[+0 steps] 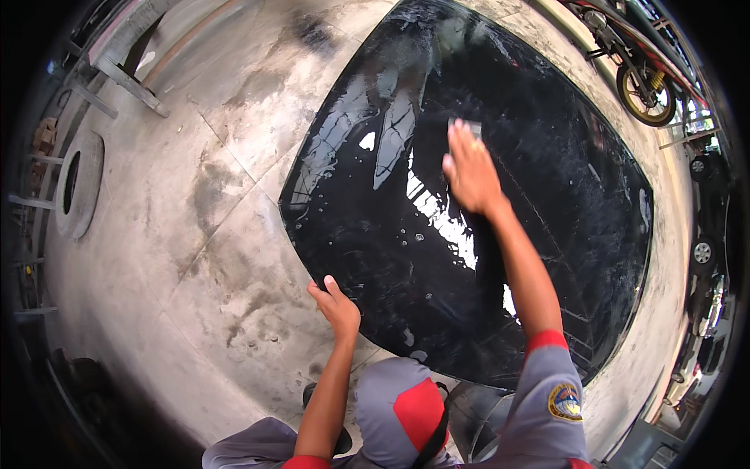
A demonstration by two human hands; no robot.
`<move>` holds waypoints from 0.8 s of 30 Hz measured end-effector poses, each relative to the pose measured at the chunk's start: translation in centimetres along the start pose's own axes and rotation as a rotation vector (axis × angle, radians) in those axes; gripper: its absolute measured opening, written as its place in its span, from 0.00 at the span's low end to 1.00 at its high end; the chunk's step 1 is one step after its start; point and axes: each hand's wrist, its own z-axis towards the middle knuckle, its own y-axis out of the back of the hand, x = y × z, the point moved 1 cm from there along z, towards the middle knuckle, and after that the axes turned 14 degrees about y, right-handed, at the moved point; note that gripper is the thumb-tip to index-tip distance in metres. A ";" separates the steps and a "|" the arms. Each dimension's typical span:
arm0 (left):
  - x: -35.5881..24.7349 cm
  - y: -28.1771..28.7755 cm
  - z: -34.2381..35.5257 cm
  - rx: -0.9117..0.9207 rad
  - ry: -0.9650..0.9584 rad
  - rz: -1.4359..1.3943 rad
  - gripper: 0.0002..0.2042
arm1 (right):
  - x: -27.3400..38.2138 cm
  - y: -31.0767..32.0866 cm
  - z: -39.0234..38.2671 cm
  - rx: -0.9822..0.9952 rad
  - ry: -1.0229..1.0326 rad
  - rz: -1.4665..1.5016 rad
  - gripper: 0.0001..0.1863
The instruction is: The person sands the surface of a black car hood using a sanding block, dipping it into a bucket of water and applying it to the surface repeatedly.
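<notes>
A glossy black car panel (570, 195), wet with droplets and streaks, fills the centre and right. My right hand (470, 164) lies on its upper middle, fingers extended and held together, pressed over a small grey sheet or pad (473, 125) that sticks out beyond the fingertips. At the panel's lower-left edge my left hand (336, 313) grips the rim, thumb upward. Below, between my forearms, is a grey-and-red cap-like cloth shape (391, 406) with a dark strap.
A pale tyre (84, 187) lies at far left near metal frames (125, 82). A motorcycle (641, 78) stands at upper right, and dark cars (707, 242) line the far right. Stained concrete floor (203, 266) surrounds the panel.
</notes>
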 end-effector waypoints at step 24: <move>-1.1 -0.4 -0.7 0.041 -0.014 -0.027 0.30 | -1.3 0.5 4.0 -0.003 0.001 -0.013 0.34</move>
